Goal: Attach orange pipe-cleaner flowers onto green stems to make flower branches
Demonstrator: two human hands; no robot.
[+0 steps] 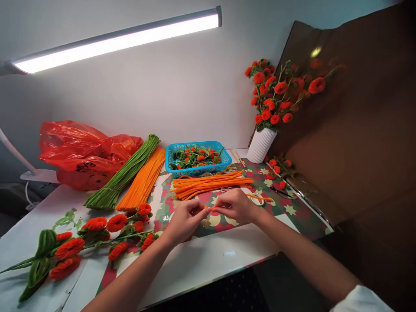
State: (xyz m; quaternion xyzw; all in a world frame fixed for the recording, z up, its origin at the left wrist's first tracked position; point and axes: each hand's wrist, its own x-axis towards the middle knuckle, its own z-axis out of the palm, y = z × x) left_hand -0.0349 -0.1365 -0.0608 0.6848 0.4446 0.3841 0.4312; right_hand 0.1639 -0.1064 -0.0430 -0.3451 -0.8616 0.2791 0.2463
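My left hand (186, 220) and my right hand (237, 205) meet over the front of the table, thumbs and fingertips pinched together. Between them shows a small bit of orange pipe cleaner (211, 209); most of it is hidden by the fingers. Just beyond lies a loose bundle of orange pipe cleaners (208, 183). To the right of my right hand are a roll of tape (256, 199) and an orange strand (268, 199). Finished orange flowers on green stems (97, 223) lie left of my left hand.
Behind the loose bundle stands a blue basket (172, 167) of small flowers. Tied green stems (126, 173), orange stems (143, 182) and a red plastic bag (81, 151) sit at left. A white vase (261, 146) of flowers stands back right, beside brown cardboard (351, 130). Overhead hangs a lamp (123, 41).
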